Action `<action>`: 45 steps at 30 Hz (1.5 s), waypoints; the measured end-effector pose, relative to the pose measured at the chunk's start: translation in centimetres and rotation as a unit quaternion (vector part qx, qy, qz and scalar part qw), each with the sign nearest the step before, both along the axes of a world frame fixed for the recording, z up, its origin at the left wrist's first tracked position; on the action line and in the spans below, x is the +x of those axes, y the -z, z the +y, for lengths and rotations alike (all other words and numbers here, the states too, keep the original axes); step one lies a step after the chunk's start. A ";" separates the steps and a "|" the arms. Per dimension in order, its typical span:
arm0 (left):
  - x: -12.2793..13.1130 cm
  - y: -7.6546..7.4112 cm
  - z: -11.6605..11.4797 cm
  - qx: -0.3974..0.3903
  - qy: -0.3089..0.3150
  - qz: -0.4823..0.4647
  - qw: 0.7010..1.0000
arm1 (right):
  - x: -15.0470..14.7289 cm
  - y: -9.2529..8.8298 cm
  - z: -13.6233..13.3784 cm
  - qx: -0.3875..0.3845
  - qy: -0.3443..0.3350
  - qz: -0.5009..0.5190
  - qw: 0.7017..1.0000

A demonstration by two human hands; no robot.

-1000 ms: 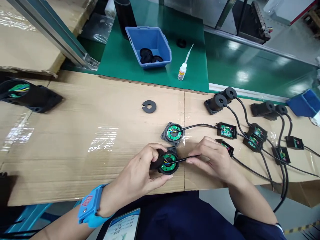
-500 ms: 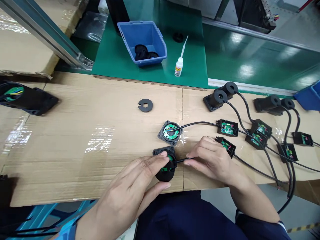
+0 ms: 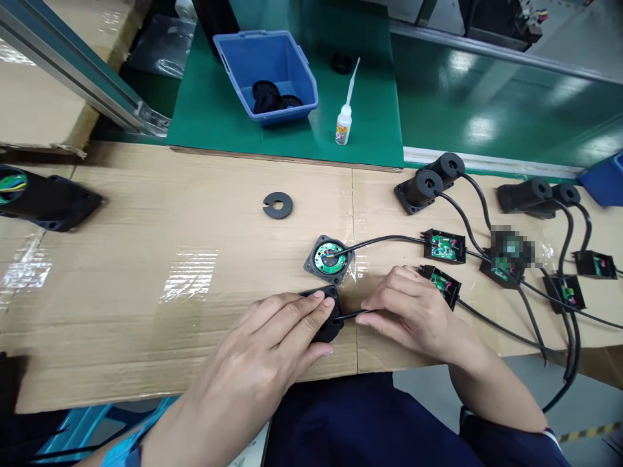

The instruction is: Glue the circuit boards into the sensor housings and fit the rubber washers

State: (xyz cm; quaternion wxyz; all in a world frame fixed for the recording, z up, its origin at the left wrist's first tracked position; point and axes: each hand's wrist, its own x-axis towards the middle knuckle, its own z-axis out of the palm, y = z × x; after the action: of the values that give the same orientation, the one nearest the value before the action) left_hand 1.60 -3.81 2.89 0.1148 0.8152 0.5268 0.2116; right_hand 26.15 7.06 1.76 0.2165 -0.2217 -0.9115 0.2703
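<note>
My left hand (image 3: 277,347) lies over a black square-flanged housing (image 3: 327,332), its fingers pressed on the top and its thumb at the near side. Much of that housing is hidden under the fingers. From its right side comes a black cable (image 3: 348,315), which my right hand (image 3: 413,314) pinches between thumb and fingertips. Just beyond sits a second flanged housing (image 3: 329,259), open at the top, with a round green circuit board and a cable running right. Farther off lies a slotted black ring (image 3: 278,205), flat on the cardboard.
Small black boxes with green boards (image 3: 444,246) and cables spread to the right, near upright black cylinders (image 3: 423,188). A blue bin (image 3: 292,113) with black parts and a white dropper bottle (image 3: 343,123) stand on the green mat. A larger black housing (image 3: 53,198) lies left.
My left fingers have come down flatter over the housing, and the green board that showed beneath them is now covered. My right hand keeps its pinch on the cable. The view has shifted slightly.
</note>
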 end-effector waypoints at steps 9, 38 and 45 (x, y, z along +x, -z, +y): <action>0.2 -0.6 0.4 0.038 -0.009 0.060 0.997 | -1.0 -1.2 -1.3 0.189 -0.003 0.052 0.981; -0.4 3.9 0.8 -0.185 -0.082 -0.295 0.934 | -2.8 0.3 -3.9 0.237 -0.008 -0.025 0.971; 1.1 2.7 2.0 -0.256 -0.094 -0.326 0.905 | -2.7 0.5 -4.0 0.204 0.001 -0.024 0.979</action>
State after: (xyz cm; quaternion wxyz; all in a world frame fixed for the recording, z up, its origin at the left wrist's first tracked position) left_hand 2.69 -1.86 0.16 0.4646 0.5899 0.5702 0.3333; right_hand 23.41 3.02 1.27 0.2360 -0.1804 -0.9521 0.0727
